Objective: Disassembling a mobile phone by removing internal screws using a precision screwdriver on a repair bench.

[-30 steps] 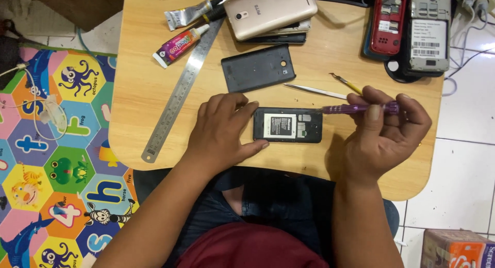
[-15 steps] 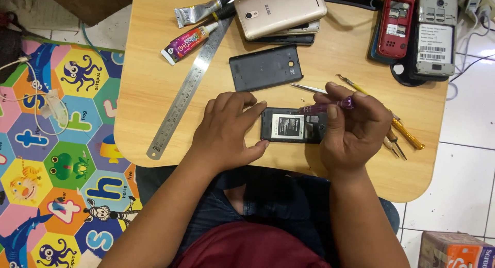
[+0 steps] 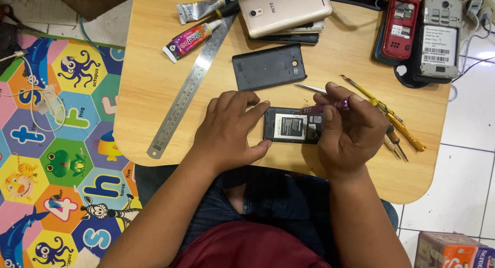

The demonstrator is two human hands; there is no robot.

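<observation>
An opened black phone [image 3: 290,126] lies face down near the front of the wooden table [image 3: 154,82], its battery showing. My left hand [image 3: 229,128] presses on the phone's left end, fingers spread over its edge. My right hand [image 3: 346,129] grips a purple-handled screwdriver [image 3: 324,107] and holds it over the phone's right end; the tip is hidden by my fingers. The phone's dark back cover [image 3: 269,67] rests just behind it. Metal tweezers [image 3: 310,88] lie between the cover and my right hand.
A steel ruler [image 3: 193,82] lies diagonally at left, with two glue tubes [image 3: 193,36] behind it. A gold phone [image 3: 284,10] on a stack sits at the back. Red and grey opened phones [image 3: 425,33] stand back right. Yellow-handled tools [image 3: 392,118] lie right of my hand.
My right hand has drawn in over the phone's right end with the screwdriver. The left hand has stayed on the phone.
</observation>
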